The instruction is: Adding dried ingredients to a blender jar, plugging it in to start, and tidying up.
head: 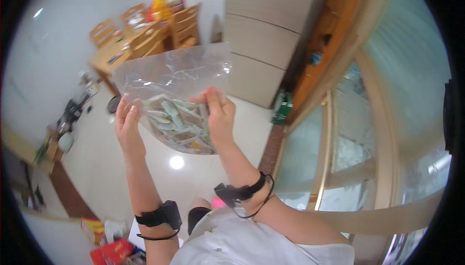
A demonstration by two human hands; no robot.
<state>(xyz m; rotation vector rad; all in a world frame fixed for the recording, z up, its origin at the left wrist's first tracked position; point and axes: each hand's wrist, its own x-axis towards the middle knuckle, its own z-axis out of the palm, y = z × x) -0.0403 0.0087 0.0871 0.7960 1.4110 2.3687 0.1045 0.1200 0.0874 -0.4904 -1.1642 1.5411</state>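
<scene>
A clear plastic bag (pixel 174 72) hangs between my hands in front of me, its upper part flat and see-through. Many small light-green and whitish packets (pixel 178 119) fill its lower part; what they hold cannot be told. My left hand (pixel 129 123) pinches the bag's left side between thumb and fingers. On the right side, my right hand (pixel 221 116) grips the bag just above the packets, thumb up, with some fingers behind the plastic. Each forearm wears a black strap with a small device and a cable.
A wooden dining table (pixel 101 56) with chairs and several items stands beyond the bag. Shoes (pixel 74 109) and other items line the left wall. To the right are a glass sliding door (pixel 327 149) and a green box (pixel 282 108). A red package (pixel 112 252) lies at lower left.
</scene>
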